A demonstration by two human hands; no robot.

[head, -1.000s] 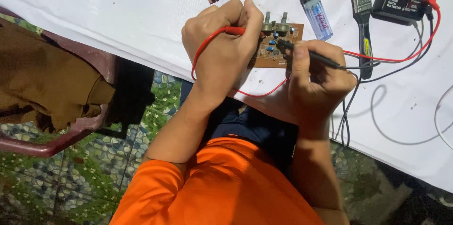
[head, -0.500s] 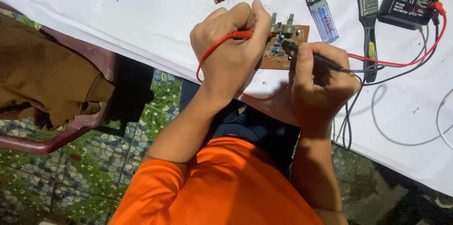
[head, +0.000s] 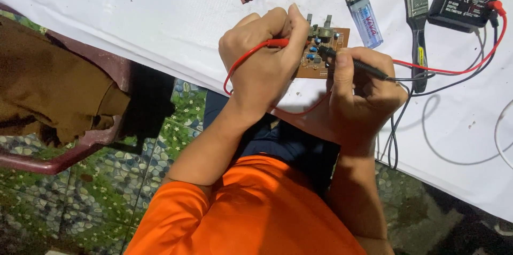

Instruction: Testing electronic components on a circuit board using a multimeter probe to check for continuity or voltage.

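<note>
One brown circuit board (head: pixel 320 54) (blue parts, metal knobs) between two probes.

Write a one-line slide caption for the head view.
Left hand and right hand press red probe and black probe onto a brown circuit board.

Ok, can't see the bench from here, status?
Left hand holds red probe, right hand holds black probe. Both tips on brown circuit board. Nothing blocking.

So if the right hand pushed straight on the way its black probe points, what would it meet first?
The right hand aims its black probe up-left at the brown circuit board; the tip seems already on it, so the board comes first.
</note>
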